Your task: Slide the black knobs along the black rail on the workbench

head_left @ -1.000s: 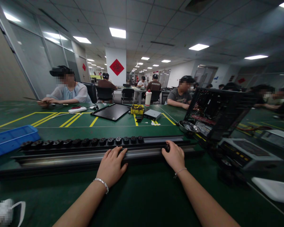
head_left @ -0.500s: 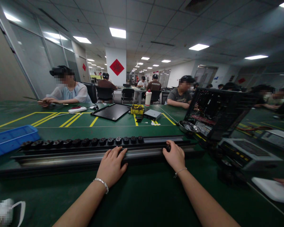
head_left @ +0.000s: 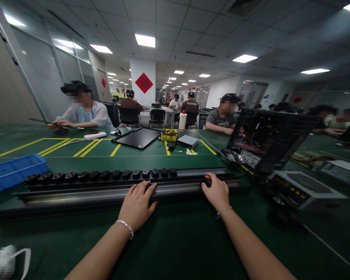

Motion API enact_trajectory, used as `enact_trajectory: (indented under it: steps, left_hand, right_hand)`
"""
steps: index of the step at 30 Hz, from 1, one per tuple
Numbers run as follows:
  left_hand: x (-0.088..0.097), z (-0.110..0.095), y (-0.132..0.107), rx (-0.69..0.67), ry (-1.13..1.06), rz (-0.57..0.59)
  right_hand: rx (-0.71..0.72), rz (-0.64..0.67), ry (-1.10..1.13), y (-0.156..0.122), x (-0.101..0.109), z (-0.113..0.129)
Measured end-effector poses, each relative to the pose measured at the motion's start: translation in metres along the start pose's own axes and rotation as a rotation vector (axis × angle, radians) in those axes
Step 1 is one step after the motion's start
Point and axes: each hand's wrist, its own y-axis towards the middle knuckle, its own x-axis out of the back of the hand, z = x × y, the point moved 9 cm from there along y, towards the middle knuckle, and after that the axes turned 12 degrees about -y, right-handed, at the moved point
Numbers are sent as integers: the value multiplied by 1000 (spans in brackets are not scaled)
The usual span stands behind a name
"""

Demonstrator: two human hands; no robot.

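A long dark track rail with a metallic channel lies across the table in front of me. My left hand rests on its near side, fingers stretched over the channel. Farther right, my right hand pinches a small black round piece at the channel; the fingers partly hide it. Just behind runs a second rail, carrying a row of several black socket modules on its left and middle length. Its right end shows bare channel.
At left lies a blue plastic bin. To the right stand an open computer case, a metal bowl of small parts and a power supply unit. A dark flat panel lies beyond the rails. Co-workers sit across the table.
My right hand has shifted slightly to the right with the black piece; my left hand has stayed put. A white object and another person's hand have left the right edge.
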Motion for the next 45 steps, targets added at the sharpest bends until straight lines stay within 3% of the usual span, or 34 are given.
enact_trajectory:
  steps: [45]
  left_hand:
    - [-1,1,0,9,14,1]
  right_hand:
    - [-20,-17,-46,1,2,-5]
